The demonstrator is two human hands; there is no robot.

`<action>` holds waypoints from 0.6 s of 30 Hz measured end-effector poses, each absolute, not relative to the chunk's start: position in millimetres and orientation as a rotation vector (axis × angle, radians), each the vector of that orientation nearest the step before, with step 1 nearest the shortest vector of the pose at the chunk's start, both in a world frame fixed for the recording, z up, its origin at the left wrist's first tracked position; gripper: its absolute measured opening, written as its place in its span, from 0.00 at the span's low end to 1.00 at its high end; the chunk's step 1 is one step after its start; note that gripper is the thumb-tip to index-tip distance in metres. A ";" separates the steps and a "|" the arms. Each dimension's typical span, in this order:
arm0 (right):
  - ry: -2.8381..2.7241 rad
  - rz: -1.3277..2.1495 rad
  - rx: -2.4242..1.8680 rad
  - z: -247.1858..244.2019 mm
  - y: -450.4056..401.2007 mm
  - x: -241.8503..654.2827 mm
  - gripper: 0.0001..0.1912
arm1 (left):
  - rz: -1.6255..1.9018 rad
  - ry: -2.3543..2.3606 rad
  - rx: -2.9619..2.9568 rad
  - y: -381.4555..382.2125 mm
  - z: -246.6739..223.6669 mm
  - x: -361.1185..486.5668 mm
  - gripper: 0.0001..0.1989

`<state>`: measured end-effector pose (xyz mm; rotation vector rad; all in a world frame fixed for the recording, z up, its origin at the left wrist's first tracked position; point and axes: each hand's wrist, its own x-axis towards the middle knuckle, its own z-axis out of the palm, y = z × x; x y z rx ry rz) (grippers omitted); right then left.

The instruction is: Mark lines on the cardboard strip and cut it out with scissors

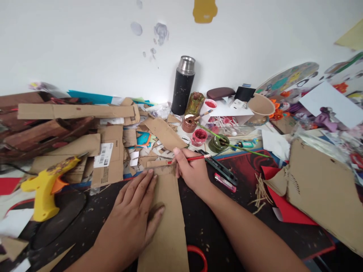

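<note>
My left hand [133, 211] lies flat on a long cardboard strip [167, 234], its thumb apart from the fingers. The fingertips rest near the strip's far end, beside a small narrow cardboard piece [157, 164] lying across it. My right hand [191, 170] is closed around a slim red pencil [195, 158], whose end points left over that far end. A red scissor handle [202, 257] sticks out from under the strip's right edge. To the right of my right hand are a dark green box cutter [219, 166] and a small pink-labelled tube [225, 182].
A yellow glue gun [51, 185] lies at left, near stacked cardboard [109, 158]. Behind my hands stand paint pots [199, 136], a green stem [241, 145] and a black flask [183, 88]. Twine pieces [261, 192] and a large cardboard sheet [320, 189] lie at right.
</note>
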<state>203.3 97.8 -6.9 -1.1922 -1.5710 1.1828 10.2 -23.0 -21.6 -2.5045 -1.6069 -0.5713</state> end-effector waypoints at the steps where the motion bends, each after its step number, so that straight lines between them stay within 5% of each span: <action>1: -1.569 1.179 -1.188 -6.9 98.1 202.9 0.31 | -0.570 -1.602 -2.504 -22.9 -21.4 10.3 0.31; 13: -1.561 1.143 -1.091 -16.7 104.1 202.7 0.31 | -0.560 -1.651 -2.468 -18.3 -11.1 7.9 0.29; 18: -1.564 1.125 -1.102 -14.3 106.0 202.3 0.32 | -1.010 -1.778 -2.636 -26.2 26.8 -3.1 0.17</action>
